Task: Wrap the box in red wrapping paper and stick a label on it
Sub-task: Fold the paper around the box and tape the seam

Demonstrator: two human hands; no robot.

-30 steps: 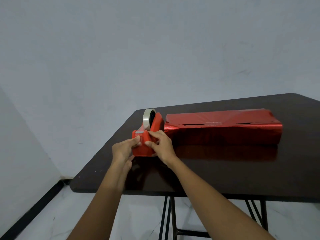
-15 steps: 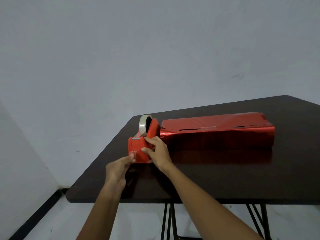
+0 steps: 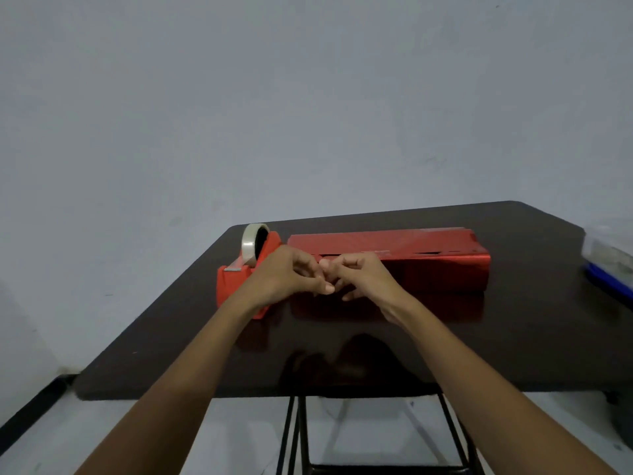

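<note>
**Q:** Where is the box [image 3: 421, 265] located?

**A:** It is seen at the centre of the frame, laid lengthwise on the far half of the dark table [image 3: 513, 341]. It is covered in glossy red wrapping paper [image 3: 376, 240]. An overlapped seam is traced along its top front edge, with narrow dark gaps left along it. Its reflection is shown on the tabletop below.

**Q:** How are the hands placed?

**A:** The left hand [image 3: 284, 277] and the right hand [image 3: 363, 281] are held together in front of the box's left end, just below the seam. The fingers of both are curled inward, and the fingertips [image 3: 327, 289] of the two hands are met at one spot. Whether a strip of clear tape is pinched between them cannot be told. Contact with the paper cannot be confirmed either.

**Q:** What is set beside the box?

**A:** A red tape dispenser [image 3: 233, 286] is stood just left of the box, partly covered by the left wrist. A roll of clear tape [image 3: 250, 243] is mounted upright at its rear, and a strip is led down to the cutter at its front.

**Q:** And further out?

**A:** A clear container with a blue base [image 3: 608, 265] is cut off by the right edge of the frame, well apart from the box. Black table legs [image 3: 294, 437] are seen beneath, over a pale floor [image 3: 239, 433], and the upper frame is filled by a plain grey wall [image 3: 308, 114]
</note>
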